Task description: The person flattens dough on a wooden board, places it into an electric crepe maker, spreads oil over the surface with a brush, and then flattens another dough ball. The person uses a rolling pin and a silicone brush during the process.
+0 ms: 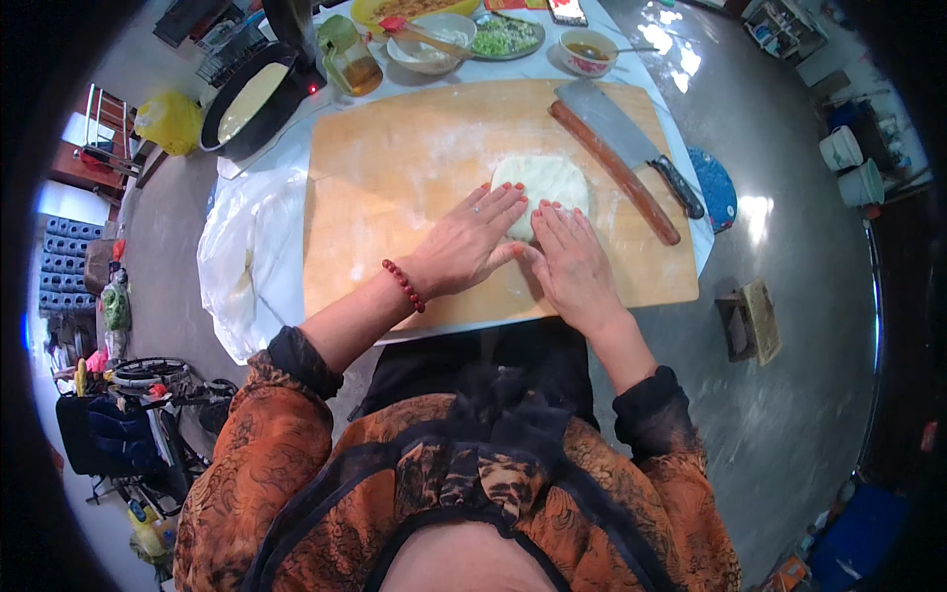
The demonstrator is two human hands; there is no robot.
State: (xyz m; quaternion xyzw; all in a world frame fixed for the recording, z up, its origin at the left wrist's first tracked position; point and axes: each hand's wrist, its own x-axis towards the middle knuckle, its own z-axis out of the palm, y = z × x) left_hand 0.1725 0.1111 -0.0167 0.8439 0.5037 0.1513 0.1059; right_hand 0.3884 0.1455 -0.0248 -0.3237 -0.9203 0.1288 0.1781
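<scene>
A flat, pale round of dough [544,177] lies on the floured wooden board [392,170], right of the board's middle. My left hand [466,240] rests its flattened fingers on the dough's left and near side. Beside it, my right hand [573,263] lays its fingertips on the near right edge. The two thumbs meet or nearly meet just below the dough. Neither hand grips anything. Part of the dough's near edge is hidden under the fingers. To the right, a wooden rolling pin [614,174] lies alongside a cleaver [610,122] with a black handle.
A black electric pan [222,140] holding a pale flatbread stands at the far left. Along the back are an oil jug [351,66], a white bowl [429,55], a plate of chopped greens [507,37] and a sauce bowl [588,55]. A plastic bag [244,259] covers the table's left side.
</scene>
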